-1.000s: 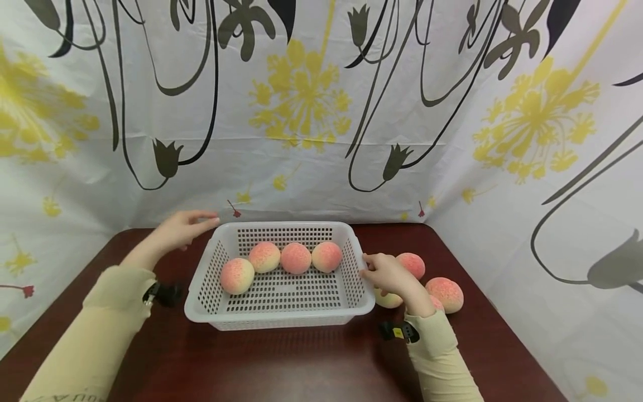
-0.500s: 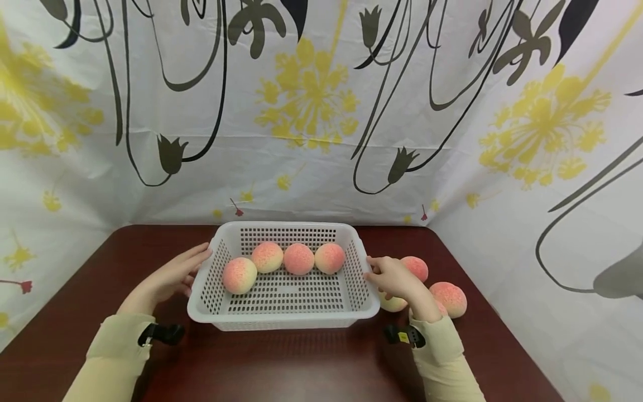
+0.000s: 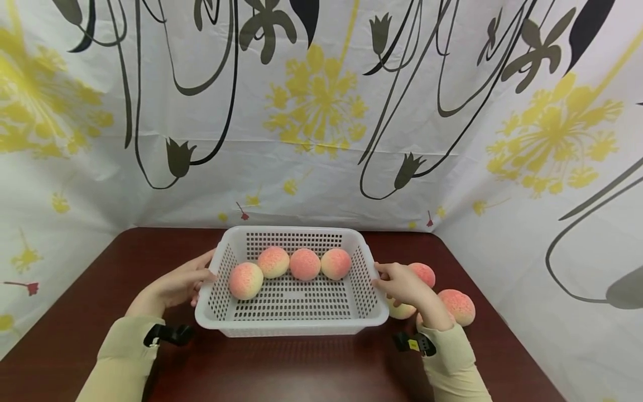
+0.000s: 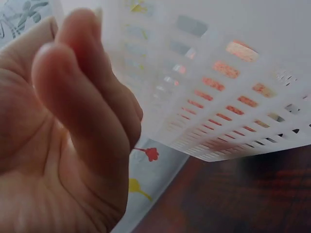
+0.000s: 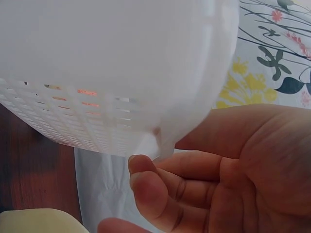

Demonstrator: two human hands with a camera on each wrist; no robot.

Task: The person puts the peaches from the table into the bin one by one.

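Observation:
A white perforated plastic basket stands on the dark red table, with several pink-and-yellow peaches inside; the leftmost peach lies a little nearer the front than the others. My left hand grips the basket's left rim, thumb over the edge and fingers curled below it, as the left wrist view shows. At the opposite end, my right hand pinches the right rim between thumb and fingers. In the right wrist view, curled fingers sit under that rim, and peach colour shows through the basket's holes.
Several more peaches lie on the table to the right, some partly hidden by my right hand and forearm. A floral-printed white sheet hangs close behind the table and along both sides.
My left hand has come down from above the basket's back left corner onto its left rim and taken hold. My right hand stays on the right rim. The view has shifted slightly.

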